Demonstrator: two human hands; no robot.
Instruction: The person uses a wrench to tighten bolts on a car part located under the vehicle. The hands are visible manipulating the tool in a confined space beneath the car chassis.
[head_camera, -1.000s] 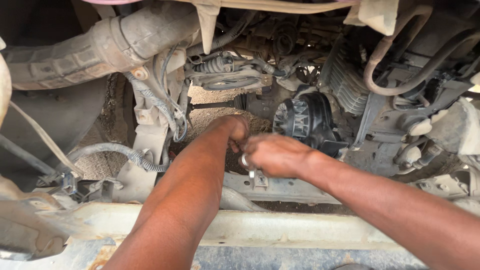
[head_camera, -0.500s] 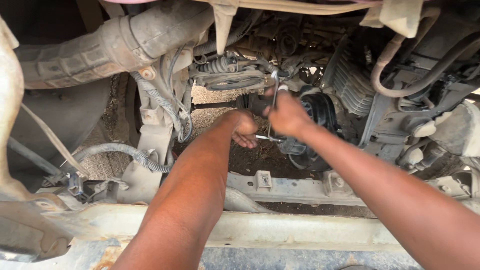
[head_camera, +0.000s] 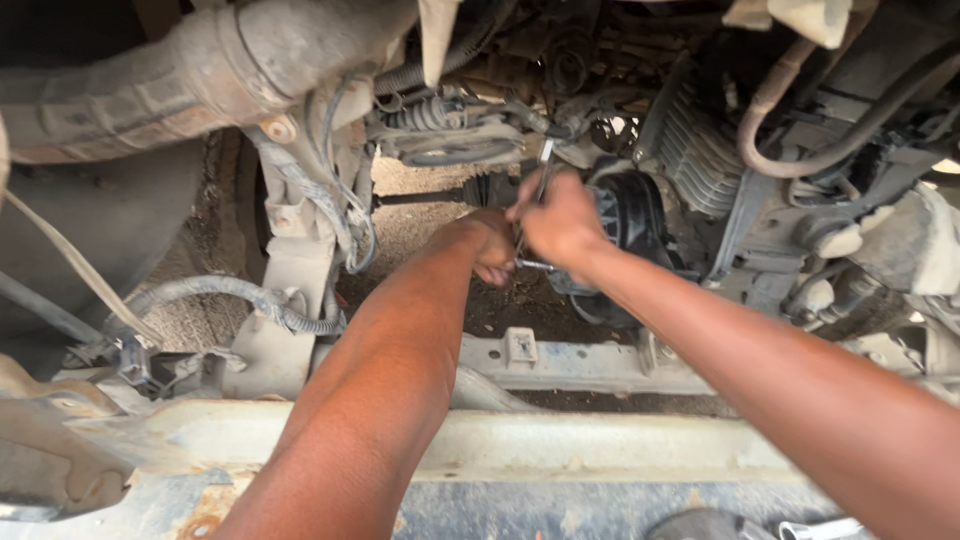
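I look down into a vehicle's engine bay. My right hand (head_camera: 562, 222) grips a slim metal wrench (head_camera: 543, 166) that stands nearly upright, its top end near the engine parts above. My left hand (head_camera: 492, 243) is curled just left of it, pinching a short metal rod or bolt (head_camera: 534, 265) that pokes out between the two hands. Both hands sit in front of a dark round engine housing (head_camera: 632, 215). A drive shaft with a ribbed rubber boot (head_camera: 478, 190) runs left behind my left hand.
A thick dusty pipe (head_camera: 210, 70) crosses the top left. A corrugated cable hose (head_camera: 230, 293) loops at left. A ribbed hose (head_camera: 700, 150) and rubber hoses (head_camera: 790, 130) lie at right. A metal crossmember (head_camera: 560, 362) and front rail (head_camera: 600, 445) run below.
Both hands have risen from the crossmember toward the engine housing. My right hand now holds the wrench upright, a little higher than half a second ago.
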